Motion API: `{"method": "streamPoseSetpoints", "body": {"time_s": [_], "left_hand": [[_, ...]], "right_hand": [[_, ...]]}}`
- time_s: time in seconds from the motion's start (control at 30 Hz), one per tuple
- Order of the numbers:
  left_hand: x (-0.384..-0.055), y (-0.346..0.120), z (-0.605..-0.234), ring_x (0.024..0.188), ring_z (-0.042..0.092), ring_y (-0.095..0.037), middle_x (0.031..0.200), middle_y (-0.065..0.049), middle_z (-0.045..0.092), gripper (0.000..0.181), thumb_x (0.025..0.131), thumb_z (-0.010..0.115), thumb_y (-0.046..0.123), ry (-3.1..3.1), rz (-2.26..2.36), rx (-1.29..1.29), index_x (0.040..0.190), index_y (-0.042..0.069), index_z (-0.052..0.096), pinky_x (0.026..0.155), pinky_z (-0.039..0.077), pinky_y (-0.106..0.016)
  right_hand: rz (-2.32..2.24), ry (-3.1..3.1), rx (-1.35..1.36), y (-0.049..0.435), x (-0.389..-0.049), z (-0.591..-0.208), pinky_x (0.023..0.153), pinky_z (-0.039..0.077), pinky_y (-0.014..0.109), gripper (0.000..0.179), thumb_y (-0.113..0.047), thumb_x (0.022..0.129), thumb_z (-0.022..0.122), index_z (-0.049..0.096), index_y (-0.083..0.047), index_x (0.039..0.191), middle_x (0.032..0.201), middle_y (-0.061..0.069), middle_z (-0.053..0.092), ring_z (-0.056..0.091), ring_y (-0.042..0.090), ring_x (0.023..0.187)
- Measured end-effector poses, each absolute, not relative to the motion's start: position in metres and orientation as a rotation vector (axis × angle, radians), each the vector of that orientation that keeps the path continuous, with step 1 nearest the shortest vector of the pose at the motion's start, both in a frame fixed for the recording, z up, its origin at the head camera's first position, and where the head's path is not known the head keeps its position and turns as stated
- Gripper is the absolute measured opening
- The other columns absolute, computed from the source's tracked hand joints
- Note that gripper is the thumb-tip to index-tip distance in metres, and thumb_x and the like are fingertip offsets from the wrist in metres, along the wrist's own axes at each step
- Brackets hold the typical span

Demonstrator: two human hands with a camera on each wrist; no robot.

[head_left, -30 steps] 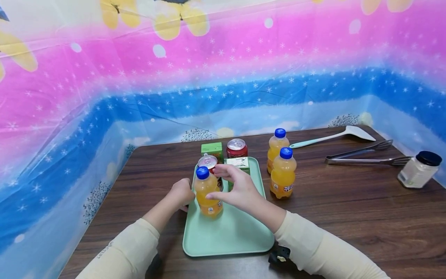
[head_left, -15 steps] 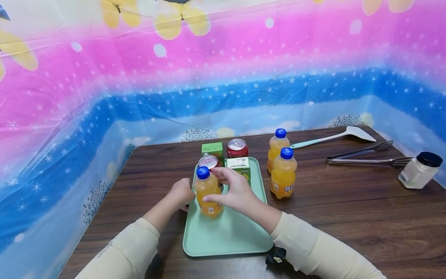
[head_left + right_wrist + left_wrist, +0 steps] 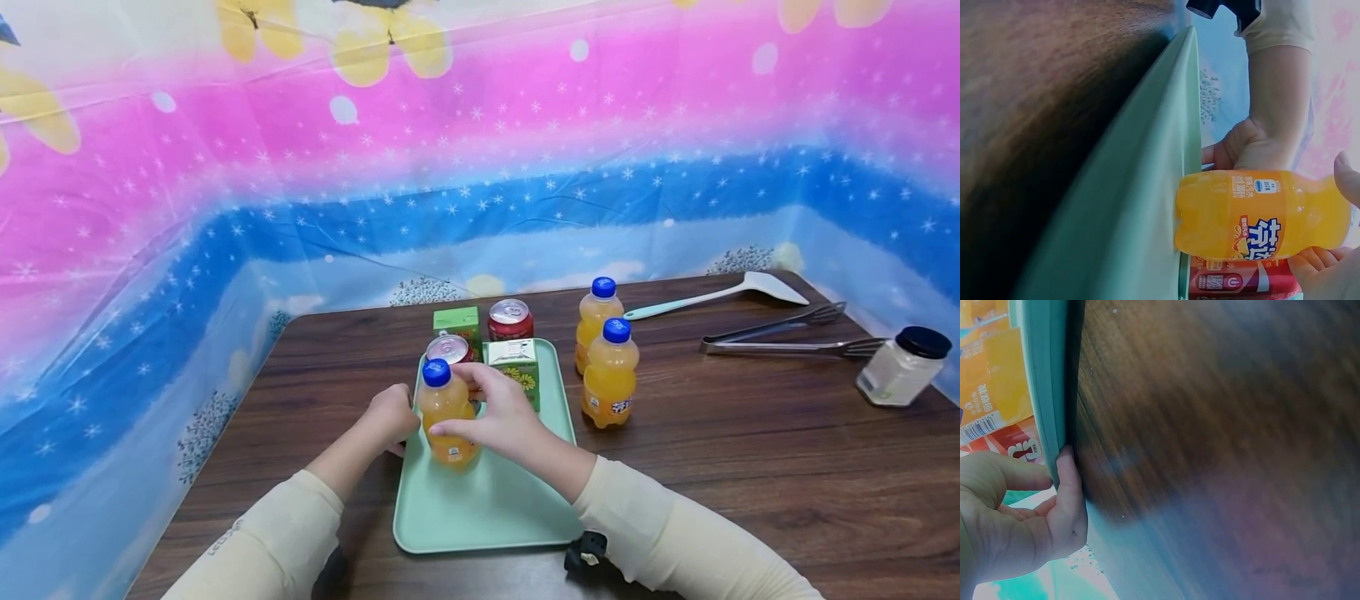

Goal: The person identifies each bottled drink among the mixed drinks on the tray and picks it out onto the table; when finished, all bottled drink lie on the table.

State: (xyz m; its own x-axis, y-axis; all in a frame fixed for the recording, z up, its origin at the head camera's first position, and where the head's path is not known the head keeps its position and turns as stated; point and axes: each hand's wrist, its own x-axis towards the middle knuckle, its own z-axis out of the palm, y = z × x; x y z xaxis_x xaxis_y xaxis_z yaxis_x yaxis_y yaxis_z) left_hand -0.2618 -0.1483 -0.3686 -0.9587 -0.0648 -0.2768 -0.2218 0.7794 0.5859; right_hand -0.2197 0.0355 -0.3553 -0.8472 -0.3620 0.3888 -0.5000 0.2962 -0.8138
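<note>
My left hand [image 3: 390, 415] pinches the left rim of a pale green tray [image 3: 480, 508]; the left wrist view shows thumb and finger on either side of that rim [image 3: 1047, 394]. An orange soda bottle [image 3: 444, 404] with a blue cap stands upright on the tray. Around its upper part goes my right hand [image 3: 510, 421], thumb in front and fingers behind, partly hidden by the bottle. Just behind the bottle is a red drink can [image 3: 448, 347], also seen low in the right wrist view. A green drink carton [image 3: 517, 362] stands beside that can on the tray.
Past the tray's far end are a green carton [image 3: 456, 323] and another red can [image 3: 511, 318]. Two orange soda bottles [image 3: 609, 387] stand to its right. Farther right lie a white spatula [image 3: 750, 287], metal tongs [image 3: 780, 343] and a tilted black-lidded jar [image 3: 900, 371].
My right hand has moved slightly left and closed in around the orange soda bottle, uncovering more of the carton on the tray. The bottle, tray and left hand stay in place.
</note>
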Motion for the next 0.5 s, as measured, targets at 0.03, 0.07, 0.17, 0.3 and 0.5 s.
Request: {"method": "streamPoseSetpoints", "body": {"time_s": [0.03, 0.07, 0.17, 0.3, 0.5], "left_hand": [[-0.2618, -0.1485, -0.3690, 0.065, 0.061, -0.026, 0.081, -0.017, 0.053, 0.022, 0.078, 0.055, -0.009, 2.729, 0.945, -0.225, 0.099, -0.005, 0.051, 0.043, 0.056, -0.034], [-0.2617, -0.1486, -0.3689, 0.065, 0.060, -0.026, 0.081, -0.016, 0.053, 0.022, 0.078, 0.056, -0.009, 2.729, 0.942, -0.226, 0.099, -0.005, 0.051, 0.043, 0.056, -0.034], [-0.2615, -0.1487, -0.3687, 0.066, 0.061, -0.026, 0.082, -0.016, 0.053, 0.022, 0.079, 0.056, -0.008, 2.728, 0.938, -0.228, 0.100, -0.005, 0.051, 0.043, 0.056, -0.033], [-0.2615, -0.1486, -0.3686, 0.067, 0.061, -0.026, 0.082, -0.016, 0.053, 0.023, 0.079, 0.056, -0.008, 2.725, 0.942, -0.242, 0.101, -0.005, 0.051, 0.043, 0.056, -0.034], [-0.2618, -0.1491, -0.3693, 0.068, 0.060, -0.026, 0.083, -0.016, 0.053, 0.025, 0.079, 0.057, -0.008, 2.726, 0.946, -0.251, 0.103, -0.005, 0.051, 0.044, 0.056, -0.035]], "right_hand": [[1.594, -2.423, 0.807, 0.0350, -0.2197, -0.3554, 0.087, 0.053, 0.032, 0.066, -0.028, 0.070, 0.082, 0.053, -0.009, 0.126, 0.118, 0.000, 0.059, 0.058, 0.012, 0.103], [1.592, -2.424, 0.805, 0.0346, -0.2195, -0.3552, 0.087, 0.053, 0.032, 0.065, -0.028, 0.071, 0.082, 0.053, -0.009, 0.126, 0.118, 0.000, 0.059, 0.058, 0.012, 0.103], [1.593, -2.428, 0.796, 0.0340, -0.2191, -0.3549, 0.087, 0.053, 0.032, 0.064, -0.027, 0.071, 0.082, 0.053, -0.009, 0.125, 0.118, 0.001, 0.059, 0.059, 0.013, 0.102], [1.596, -2.432, 0.791, 0.0333, -0.2192, -0.3546, 0.086, 0.053, 0.028, 0.063, -0.025, 0.072, 0.081, 0.053, -0.008, 0.125, 0.117, 0.001, 0.059, 0.059, 0.012, 0.102], [1.581, -2.427, 0.793, 0.0328, -0.2197, -0.3553, 0.084, 0.052, 0.023, 0.061, -0.023, 0.073, 0.081, 0.053, -0.008, 0.125, 0.116, 0.000, 0.060, 0.059, 0.011, 0.102]]}}
